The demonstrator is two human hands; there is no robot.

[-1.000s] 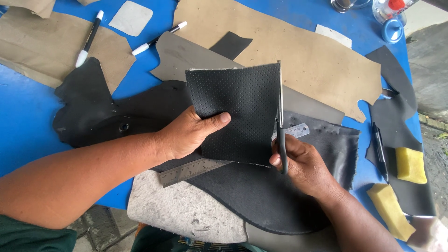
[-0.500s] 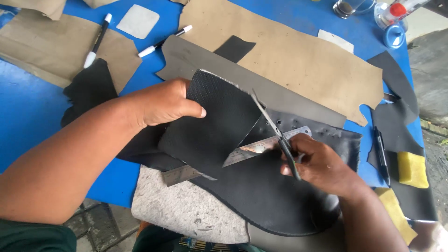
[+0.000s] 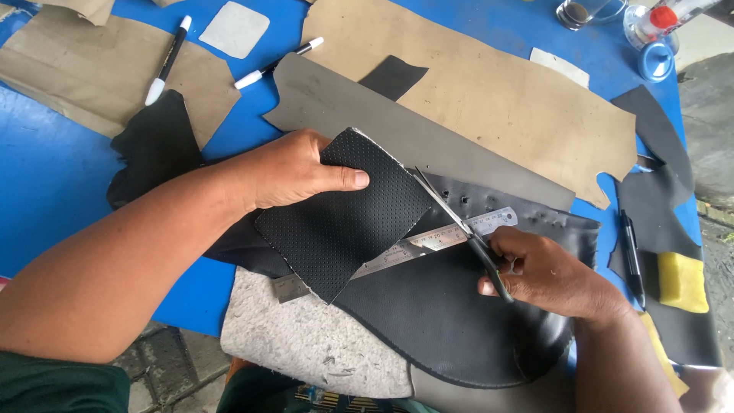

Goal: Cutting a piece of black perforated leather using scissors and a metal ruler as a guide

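Two hands show over the blue bench (image 3: 46,199): the left hand (image 3: 287,170) and the right hand (image 3: 547,269). There is one perforated black piece (image 3: 344,218), one pair of scissors (image 3: 459,226) and one steel ruler (image 3: 451,237). Two white-capped markers lie at the top, one marker (image 3: 170,60) and a second marker (image 3: 277,64), plus one black pen (image 3: 631,248) at the right. One yellow sponge (image 3: 682,281) shows whole. There is one small white patch (image 3: 234,29), one grey sheet (image 3: 428,141), one large tan sheet (image 3: 497,92) and one blue lid (image 3: 656,61).
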